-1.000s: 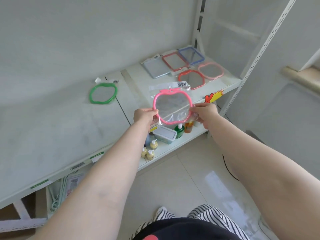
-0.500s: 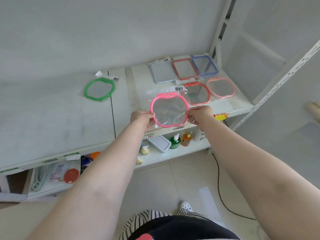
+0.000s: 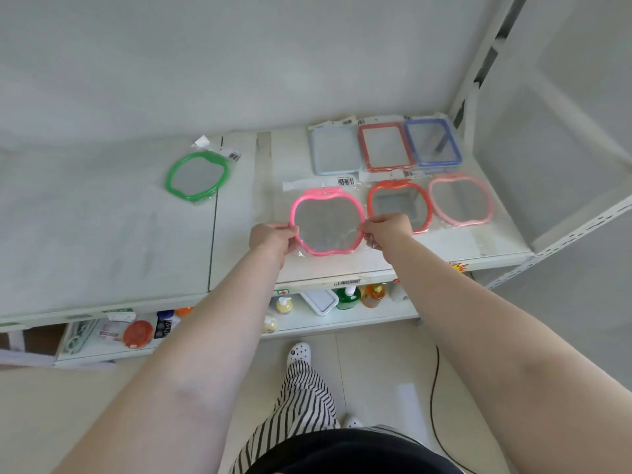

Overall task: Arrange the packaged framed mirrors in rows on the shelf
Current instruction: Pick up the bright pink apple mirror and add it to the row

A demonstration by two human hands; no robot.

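Observation:
A hot-pink apple-shaped mirror (image 3: pixel 326 222) in clear wrap is held low over the white shelf (image 3: pixel 109 241), just left of a red apple mirror (image 3: pixel 398 204) and a pale pink apple mirror (image 3: pixel 460 200). My left hand (image 3: pixel 273 238) pinches its left rim and my right hand (image 3: pixel 384 229) pinches its right rim. Behind them lie three rectangular mirrors in a row: light blue (image 3: pixel 333 150), red (image 3: pixel 384 147) and dark blue (image 3: pixel 432 142). A green apple mirror (image 3: pixel 197 176) lies alone further left.
A white upright post (image 3: pixel 478 59) and a slotted rail (image 3: pixel 561 241) bound the shelf's right end. A lower shelf holds soap bottles (image 3: pixel 349 297), a white box (image 3: pixel 319 301) and an orange lid (image 3: pixel 137 334). A black cable (image 3: pixel 433 398) runs along the floor.
Both hands have carried the hot-pink mirror forward and down, from in front of the shelf edge to the shelf surface beside the red apple mirror. The camera view has shifted left.

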